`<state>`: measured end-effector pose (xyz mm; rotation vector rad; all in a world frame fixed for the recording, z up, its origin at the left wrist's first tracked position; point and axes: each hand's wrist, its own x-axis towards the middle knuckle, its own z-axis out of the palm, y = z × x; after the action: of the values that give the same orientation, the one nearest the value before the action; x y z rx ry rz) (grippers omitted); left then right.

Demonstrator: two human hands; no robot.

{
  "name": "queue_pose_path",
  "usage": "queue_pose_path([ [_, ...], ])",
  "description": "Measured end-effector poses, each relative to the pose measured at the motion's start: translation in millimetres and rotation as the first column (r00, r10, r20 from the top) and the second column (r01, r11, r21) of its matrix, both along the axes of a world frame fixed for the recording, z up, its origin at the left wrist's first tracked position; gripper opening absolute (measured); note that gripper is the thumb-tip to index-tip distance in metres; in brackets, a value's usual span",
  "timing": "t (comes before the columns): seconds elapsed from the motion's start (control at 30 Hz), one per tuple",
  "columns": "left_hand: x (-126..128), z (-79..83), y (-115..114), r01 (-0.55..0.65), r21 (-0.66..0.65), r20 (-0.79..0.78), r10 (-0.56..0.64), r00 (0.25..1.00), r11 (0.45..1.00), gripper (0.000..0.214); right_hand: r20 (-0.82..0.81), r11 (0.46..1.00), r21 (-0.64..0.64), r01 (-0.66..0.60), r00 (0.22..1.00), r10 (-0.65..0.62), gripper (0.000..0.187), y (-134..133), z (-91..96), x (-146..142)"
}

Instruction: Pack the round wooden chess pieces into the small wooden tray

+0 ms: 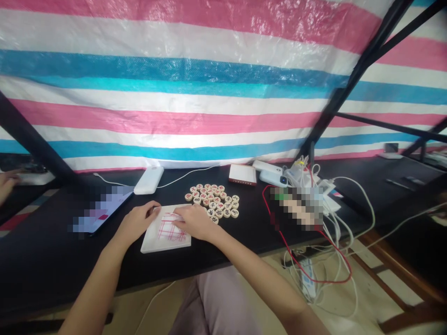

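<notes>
A shallow white box [150, 242] lies on the black table in front of me. On it rests a folded white sheet [170, 233] with red grid lines, like a Chinese chess board sheet. My left hand [138, 219] is closed around the box's left side near its far corner, thumb on top. My right hand [196, 220] reaches in from the right with bent fingers closed on the sheet's far part; the fingertips are partly hidden. Just beyond it, round Chinese chess pieces [211, 197] with red and black characters lie in a cluster, partly covered by my right hand.
A phone [110, 209], blurred out in part, lies left. Farther back are a white power bank [149, 180] with a cable, a small white box [242, 175] and a pale blue device [273, 178]. Tangled cables [331, 209] hang over the right edge. Another person's hand [7, 185] shows far left.
</notes>
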<state>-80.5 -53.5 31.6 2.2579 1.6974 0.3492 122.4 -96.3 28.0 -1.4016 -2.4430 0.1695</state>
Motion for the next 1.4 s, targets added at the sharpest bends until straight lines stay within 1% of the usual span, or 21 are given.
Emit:
queue_pose_path([
  [0.1, 1.2, 0.5, 0.8, -0.012, -0.015, -0.02, 0.011, 1.0, 1.0, 0.039, 0.018, 0.999, 0.009, -0.035, 0.999, 0.035, 0.022, 4.8, -1.9, 2.1],
  [0.17, 1.7, 0.5, 2.0, -0.025, -0.027, -0.035, 0.024, 0.999, 0.999, 0.038, -0.014, 0.994, -0.029, -0.108, 0.994, 0.108, 0.023, 9.6, -1.0, 5.0],
  [0.23, 1.6, -0.2, 3.5, -0.033, -0.031, -0.042, 0.032, 0.999, 0.999, 0.037, -0.079, 0.98, -0.083, -0.181, 0.982, 0.174, 0.024, 13.9, 1.4, 7.7],
  [0.3, 0.8, -1.4, 5.0, -0.038, -0.024, -0.038, 0.037, 0.999, 0.999, 0.037, -0.123, 0.97, -0.124, -0.207, 0.974, 0.192, 0.028, 16.3, 3.9, 9.0],
  [0.37, -0.2, -2.4, 6.2, -0.042, -0.022, -0.035, 0.041, 0.999, 0.999, 0.037, -0.105, 0.969, -0.149, -0.198, 0.977, 0.184, 0.03, 16.2, 4.4, 8.5],
  [0.43, -0.8, -2.5, 7.0, -0.047, -0.037, -0.04, 0.046, 0.998, 0.998, 0.038, -0.068, 0.973, -0.145, -0.178, 0.983, 0.17, 0.03, 14.9, 2.1, 6.6],
  [0.6, -0.6, -0.5, 9.4, -0.074, -0.076, -0.073, 0.069, 0.995, 0.994, 0.036, -0.061, 0.985, -0.048, -0.166, 0.985, 0.163, 0.024, 13.8, -9.4, 1.4],
  [0.7, -1.9, -1.7, 13.0, -0.087, -0.077, -0.084, 0.08, 0.993, 0.993, 0.034, -0.078, 0.986, -0.038, -0.159, 0.985, 0.156, 0.025, 14.7, -12.8, 0.5],
  [0.87, -6.3, -9.0, 18.5, -0.097, -0.088, -0.081, 0.089, 0.993, 0.991, 0.032, -0.131, 0.991, -0.022, -0.13, 0.983, 0.126, 0.034, 14.0, -11.8, 1.2],
  [1.03, -7.9, -13.5, 18.9, -0.114, -0.045, -0.031, 0.113, 0.993, 0.992, 0.029, -0.17, 0.996, 0.039, -0.075, 0.982, 0.081, 0.055, 10.7, -6.5, 2.8],
  [1.1, -8.2, -13.6, 19.9, -0.125, -0.06, -0.021, 0.124, 0.992, 0.99, 0.028, -0.178, 0.996, 0.064, -0.062, 0.981, 0.073, 0.052, 9.7, -6.0, 3.1],
  [1.2, -7.3, -12.4, 21.6, -0.144, -0.095, -0.007, 0.144, 0.99, 0.985, 0.027, -0.187, 0.994, 0.09, -0.07, 0.979, 0.085, 0.039, 9.7, -9.0, 2.7],
  [1.27, -4.7, -11.1, 20.9, -0.157, -0.101, 0.007, 0.158, 0.987, 0.982, 0.026, -0.199, 0.993, 0.092, -0.08, 0.975, 0.097, 0.034, 10.4, -12.0, 1.8],
  [1.4, 3.8, -8.4, 14.3, -0.223, -0.04, 0.044, 0.225, 0.973, 0.974, 0.027, -0.213, 0.994, 0.075, -0.085, 0.972, 0.099, 0.03, 11.6, -14.9, 0.7],
])
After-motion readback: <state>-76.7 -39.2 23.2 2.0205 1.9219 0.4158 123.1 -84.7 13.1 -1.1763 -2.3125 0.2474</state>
